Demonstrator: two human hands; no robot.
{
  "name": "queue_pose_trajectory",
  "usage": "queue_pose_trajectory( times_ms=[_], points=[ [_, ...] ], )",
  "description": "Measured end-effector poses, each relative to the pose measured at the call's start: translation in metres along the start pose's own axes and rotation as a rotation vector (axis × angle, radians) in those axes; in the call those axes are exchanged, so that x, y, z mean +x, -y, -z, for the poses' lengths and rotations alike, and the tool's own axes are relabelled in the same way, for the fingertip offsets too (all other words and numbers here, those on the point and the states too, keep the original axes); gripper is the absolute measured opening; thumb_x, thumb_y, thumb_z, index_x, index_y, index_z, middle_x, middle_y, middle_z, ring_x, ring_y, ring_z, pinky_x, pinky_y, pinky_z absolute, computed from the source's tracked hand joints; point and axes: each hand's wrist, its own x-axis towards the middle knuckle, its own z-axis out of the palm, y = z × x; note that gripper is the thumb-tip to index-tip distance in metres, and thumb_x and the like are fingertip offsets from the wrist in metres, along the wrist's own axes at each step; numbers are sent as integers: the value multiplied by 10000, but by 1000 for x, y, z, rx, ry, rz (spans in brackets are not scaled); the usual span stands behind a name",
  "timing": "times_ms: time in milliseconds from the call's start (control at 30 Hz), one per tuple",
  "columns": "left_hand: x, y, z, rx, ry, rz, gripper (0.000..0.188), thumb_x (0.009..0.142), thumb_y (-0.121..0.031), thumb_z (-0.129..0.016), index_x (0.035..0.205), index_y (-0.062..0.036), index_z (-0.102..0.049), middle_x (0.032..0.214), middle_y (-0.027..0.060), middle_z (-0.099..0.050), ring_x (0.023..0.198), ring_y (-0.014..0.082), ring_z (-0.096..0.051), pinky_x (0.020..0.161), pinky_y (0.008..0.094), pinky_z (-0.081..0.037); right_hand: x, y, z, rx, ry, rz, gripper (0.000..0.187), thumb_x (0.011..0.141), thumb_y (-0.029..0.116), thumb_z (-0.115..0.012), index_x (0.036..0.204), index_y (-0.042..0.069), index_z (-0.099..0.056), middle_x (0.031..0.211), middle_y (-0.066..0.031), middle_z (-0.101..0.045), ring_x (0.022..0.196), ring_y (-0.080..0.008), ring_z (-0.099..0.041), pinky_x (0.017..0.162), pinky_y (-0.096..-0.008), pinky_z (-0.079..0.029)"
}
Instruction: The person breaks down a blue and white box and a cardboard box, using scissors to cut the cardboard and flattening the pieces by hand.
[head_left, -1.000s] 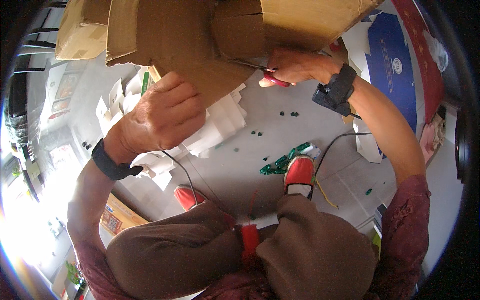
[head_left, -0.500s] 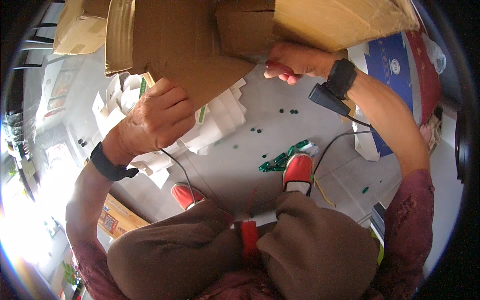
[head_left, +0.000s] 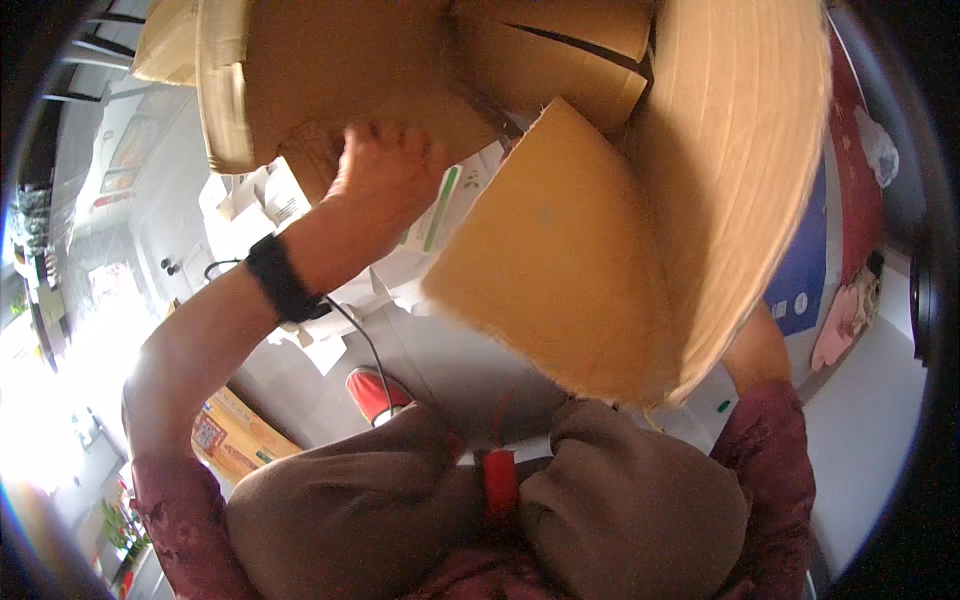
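Note:
A large brown cardboard box (head_left: 330, 70) stands opened before me, its inside turned toward me. My left hand (head_left: 385, 170) lies against an inner flap of it, fingers apart, gripping nothing. A black strap sits on that wrist. On the right, one long flap (head_left: 750, 150) rises steeply and a smaller flap (head_left: 570, 260) sticks out toward my knees, blurred at its edge. My right forearm (head_left: 755, 350) passes behind these flaps; the hand itself is hidden by the cardboard, so its fingers do not show.
White paper cartons (head_left: 265, 200) lie in a heap under the box. A black cable (head_left: 365, 335) runs down from my left wrist near my red shoe (head_left: 375, 393). A blue panel (head_left: 805, 260) stands at the right, and a printed yellow carton (head_left: 240, 435) lies at the left.
The box's right side has swung down toward me, covering my right hand, right shoe and most green pieces. My left hand has moved right and up, from a closed grip to spread fingers.

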Motion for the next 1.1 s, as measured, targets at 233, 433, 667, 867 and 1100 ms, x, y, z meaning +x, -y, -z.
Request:
queue_pose_trajectory(
  times_ms=[233, 433, 667, 867, 1100],
  points=[
    [15, 20, -40, -169, -107, -220, 172, 695, -59, -553, 859, -17, -586, 818, 135, -599, 794, 276, -581, 680, 367, -480, 12, 2, 16, 339, 160, -206, 325, 857, 306, -506, 867, -14, -555, 531, 58, -442, 400, -14, -361, 395, -187, -261],
    [22, 29, 2, -255, -131, -325, 57, 700, -46, -539, 694, -36, -595, 742, 124, -608, 729, 293, -609, 622, 356, -507, -4, 16, 1, 0, 69, -249, 465, 830, 434, -517, 881, -26, -557, 557, 34, -485, 427, -36, -401, 406, -202, -295],
    [33, 39, -3, -399, -159, -304, 78, 725, -55, -536, 740, -15, -601, 741, 107, -613, 753, 296, -607, 630, 353, -514, 2, 33, -11, -616, -46, -285, 550, 768, 534, -545, 847, -10, -548, 573, 9, -500, 447, -71, -446, 398, -190, -330],
    [26, 47, 16, -396, -20, -293, 73, 735, -66, -540, 755, -23, -595, 742, 109, -614, 763, 291, -601, 657, 348, -508, -2, 40, -30, -856, -147, -319, 548, 737, 557, -579, 802, 14, -546, 552, 13, -484, 438, -68, -467, 392, -181, -341],
    [21, 47, 6, -429, -96, -354, 77, 706, -29, -530, 720, 0, -600, 738, 160, -605, 720, 309, -609, 603, 395, -507, 14, 29, -54, -1332, -257, -307, 408, 745, 416, -637, 694, 30, -515, 482, 0, -453, 379, -75, -425, 353, -182, -317]
  ],
)
